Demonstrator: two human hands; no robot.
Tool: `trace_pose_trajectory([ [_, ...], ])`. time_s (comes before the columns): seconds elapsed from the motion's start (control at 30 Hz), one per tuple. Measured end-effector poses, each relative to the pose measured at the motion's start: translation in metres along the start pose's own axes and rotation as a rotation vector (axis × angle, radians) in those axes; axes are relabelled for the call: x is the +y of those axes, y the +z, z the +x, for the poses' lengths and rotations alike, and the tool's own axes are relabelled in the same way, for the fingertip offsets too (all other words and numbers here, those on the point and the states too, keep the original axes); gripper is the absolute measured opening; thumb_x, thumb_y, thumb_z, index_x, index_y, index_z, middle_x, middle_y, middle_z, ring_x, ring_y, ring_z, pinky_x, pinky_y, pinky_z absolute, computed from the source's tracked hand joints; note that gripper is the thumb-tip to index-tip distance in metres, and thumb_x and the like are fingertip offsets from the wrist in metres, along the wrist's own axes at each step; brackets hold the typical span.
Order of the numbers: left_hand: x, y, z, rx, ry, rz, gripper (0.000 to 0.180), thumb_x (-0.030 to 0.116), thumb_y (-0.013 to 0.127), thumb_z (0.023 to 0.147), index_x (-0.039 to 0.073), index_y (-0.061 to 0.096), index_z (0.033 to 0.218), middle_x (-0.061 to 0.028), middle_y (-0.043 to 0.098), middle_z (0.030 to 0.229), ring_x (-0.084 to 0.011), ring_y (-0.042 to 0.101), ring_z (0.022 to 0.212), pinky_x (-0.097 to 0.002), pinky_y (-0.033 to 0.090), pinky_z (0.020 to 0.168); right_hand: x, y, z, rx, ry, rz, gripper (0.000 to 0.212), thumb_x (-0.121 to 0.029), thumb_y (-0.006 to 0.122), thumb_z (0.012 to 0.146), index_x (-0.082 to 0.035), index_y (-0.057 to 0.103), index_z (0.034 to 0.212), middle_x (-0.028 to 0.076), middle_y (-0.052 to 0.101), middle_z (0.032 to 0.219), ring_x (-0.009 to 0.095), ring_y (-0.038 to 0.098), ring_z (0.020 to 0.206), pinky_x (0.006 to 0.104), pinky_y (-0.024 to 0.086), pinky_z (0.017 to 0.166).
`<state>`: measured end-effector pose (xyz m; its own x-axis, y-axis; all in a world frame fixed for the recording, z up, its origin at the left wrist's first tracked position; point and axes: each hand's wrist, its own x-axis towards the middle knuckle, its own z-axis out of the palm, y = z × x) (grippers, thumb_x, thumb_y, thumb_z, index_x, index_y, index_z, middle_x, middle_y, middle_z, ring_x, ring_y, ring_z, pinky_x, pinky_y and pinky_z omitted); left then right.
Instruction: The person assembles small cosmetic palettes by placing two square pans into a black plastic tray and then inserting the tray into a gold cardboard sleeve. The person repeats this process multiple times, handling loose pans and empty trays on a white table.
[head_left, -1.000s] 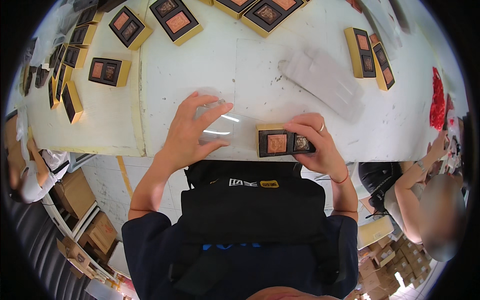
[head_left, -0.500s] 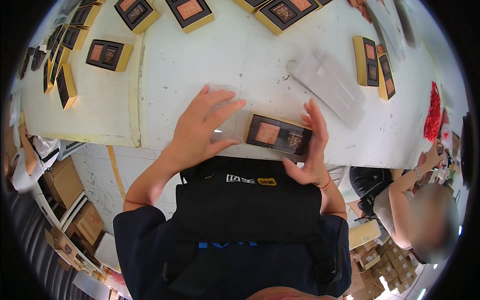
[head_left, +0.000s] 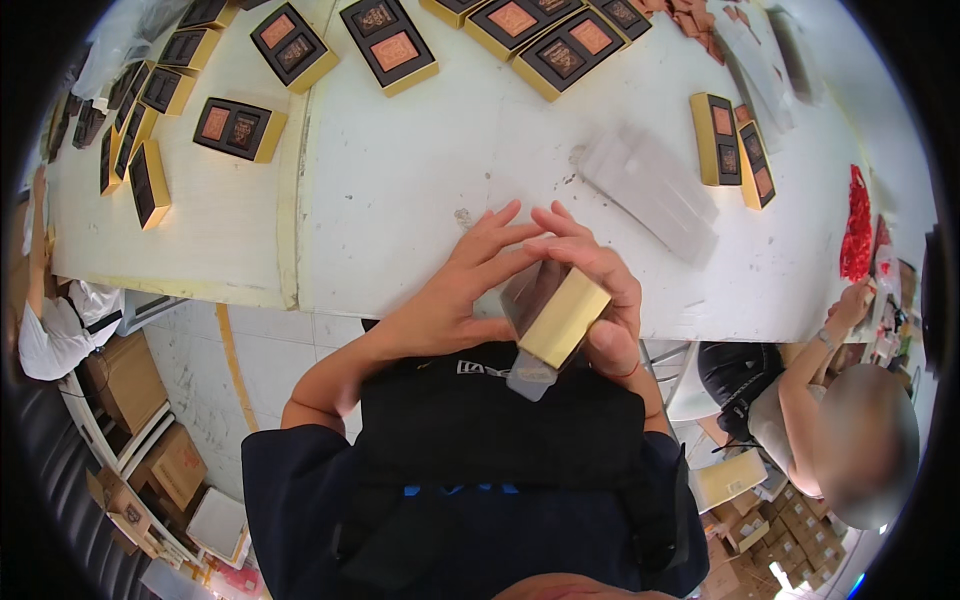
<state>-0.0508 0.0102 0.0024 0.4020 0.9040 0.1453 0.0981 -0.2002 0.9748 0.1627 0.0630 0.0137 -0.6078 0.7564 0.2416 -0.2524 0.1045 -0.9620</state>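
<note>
Close to my body at the table's front edge, a gold gift box (head_left: 565, 318) is held up and tilted, one plain gold side facing me. A clear plastic sleeve (head_left: 530, 378) is around it, and a see-through flap sticks out below its lower end. My right hand (head_left: 612, 290) is closed on the box, fingers over its far side and thumb against the near right edge. My left hand (head_left: 470, 285) is curved round the sleeve's left side, fingertips meeting the right hand's at the top. The box's front with its compartments is mostly turned away.
Beyond my hands lies a stack of clear plastic sleeves (head_left: 650, 190) on the white table (head_left: 400, 200). Open gold boxes (head_left: 240, 130) with dark inserts stand at left and far back, and two gold boxes (head_left: 715, 140) at right. Red ribbon (head_left: 856, 225) and a co-worker's hand (head_left: 850, 305) are far right.
The box has come up off the table and been turned so its gold side faces me. My left hand has moved right, from apart to against it. My right hand has closed on it.
</note>
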Motion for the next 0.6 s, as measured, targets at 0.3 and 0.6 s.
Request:
trace_pose_trajectory([
  [0.3, 0.025, 0.022, 0.011, 0.22, 0.02, -0.482, 0.06, 0.048, 0.048, 0.099, 0.002, 0.049, 0.138, -0.0205, 0.04, 0.146, -0.0316, 0.037, 0.138, -0.0433, 0.029, 0.113, 0.0, 0.049, -0.005, 0.386, 0.028, 0.254, 0.042, -0.014, 0.058, 0.086, -0.004, 0.041, 0.124, 0.01, 0.051, 0.118, 0.019, 0.05, 0.107, 0.0346, 0.038, 0.099],
  [0.6, 0.026, 0.033, 0.021, 0.467, 0.147, -0.443, 0.025, -0.003, 0.049, 0.093, 0.001, 0.062, 0.113, -0.0151, 0.054, 0.127, -0.0206, 0.055, 0.115, -0.0333, 0.044, 0.098, -0.001, 0.052, -0.006, 0.451, -0.095, 0.358, 0.034, -0.005, 0.054, 0.094, 0.003, 0.052, 0.126, 0.013, 0.05, 0.129, 0.022, 0.049, 0.114, 0.0351, 0.038, 0.099],
])
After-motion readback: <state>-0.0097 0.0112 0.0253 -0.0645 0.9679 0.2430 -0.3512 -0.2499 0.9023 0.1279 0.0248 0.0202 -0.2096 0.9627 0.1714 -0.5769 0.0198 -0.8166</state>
